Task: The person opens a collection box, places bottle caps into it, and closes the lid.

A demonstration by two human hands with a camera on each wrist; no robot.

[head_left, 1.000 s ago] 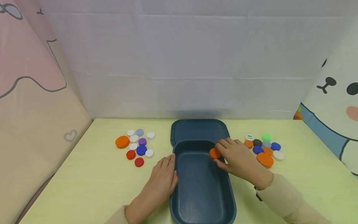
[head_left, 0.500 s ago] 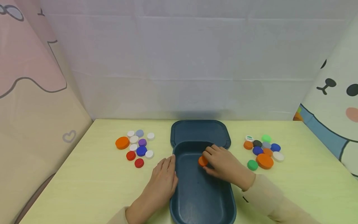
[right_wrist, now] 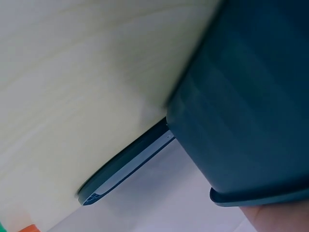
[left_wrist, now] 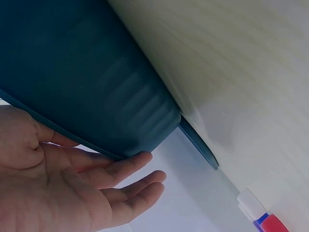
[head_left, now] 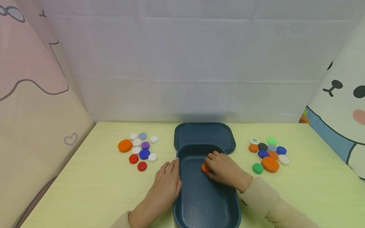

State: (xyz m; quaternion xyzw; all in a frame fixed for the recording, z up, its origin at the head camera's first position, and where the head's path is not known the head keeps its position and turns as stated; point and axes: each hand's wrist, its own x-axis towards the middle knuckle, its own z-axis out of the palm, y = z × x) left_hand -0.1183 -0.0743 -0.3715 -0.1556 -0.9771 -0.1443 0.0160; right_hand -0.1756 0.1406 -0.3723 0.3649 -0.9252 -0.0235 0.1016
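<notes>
My right hand reaches over the right rim of a dark blue rectangular tub and pinches an orange bottle cap low inside it. Part of that cap is covered by the fingers. Along the tub's left rim rests my left hand, its fingers stretched out; in the left wrist view the left hand touches the rim from outside. The right wrist view shows mostly the tub's outer wall, with only a bit of my right hand below the rim.
Behind the tub lies a matching blue lid. Several bottle caps lie at the left, among them a large orange cap and a purple cap. Another group at the right includes a green cap and a black cap.
My right hand has carried the orange bottle cap left and down from the tub's right rim to inside it. A green cap once hidden by the hand now shows. The left hand stays put.
</notes>
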